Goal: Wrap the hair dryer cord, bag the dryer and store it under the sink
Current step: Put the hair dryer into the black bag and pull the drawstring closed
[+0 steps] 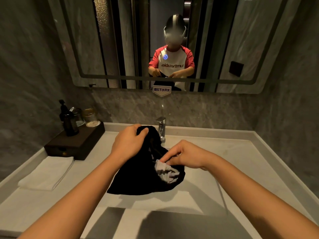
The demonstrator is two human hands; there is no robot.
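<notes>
A black cloth bag point(138, 180) hangs over the sink basin point(224, 169), held up by both hands. My left hand point(128, 144) grips the bag's upper edge near the faucet. My right hand point(185, 155) pinches the bag's gathered mouth at the right, where a grey-white lining or label point(166, 171) shows. The hair dryer and its cord are hidden; I cannot tell whether they are inside the bag.
A chrome faucet point(161, 126) stands just behind the bag. At the left, a folded white towel point(47, 172) lies on the counter, beside a dark wooden box point(74, 144) carrying a pump bottle point(69, 119) and glass jars point(88, 115). A mirror point(120, 40) covers the wall.
</notes>
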